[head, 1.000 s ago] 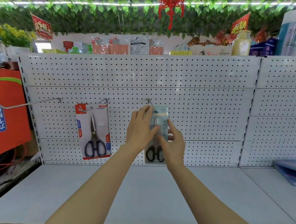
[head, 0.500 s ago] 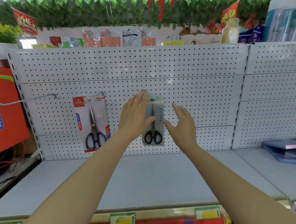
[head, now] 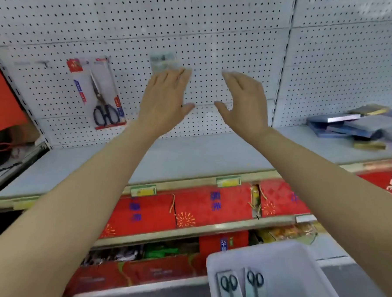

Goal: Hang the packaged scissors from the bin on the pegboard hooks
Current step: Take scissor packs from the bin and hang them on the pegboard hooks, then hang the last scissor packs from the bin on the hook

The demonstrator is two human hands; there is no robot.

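Packaged scissors (head: 164, 61) hang behind left hand (head: 163, 101); right hand (head: 244, 105) beside; both grips spread empty.

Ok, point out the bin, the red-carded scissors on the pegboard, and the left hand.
bin (head: 298, 262): head view, bare inside wall.
red-carded scissors (head: 106, 115): head view, black handle loops.
left hand (head: 163, 101): head view, back of the hand.

A left hand (head: 164, 101) covers most of a scissors pack (head: 164, 61) on the pegboard (head: 219, 36) — only its blurred top shows. Below the right hand (head: 245, 105), two packs (head: 240, 289) in the white bin (head: 297, 267) run off the lower edge — labels unreadable.
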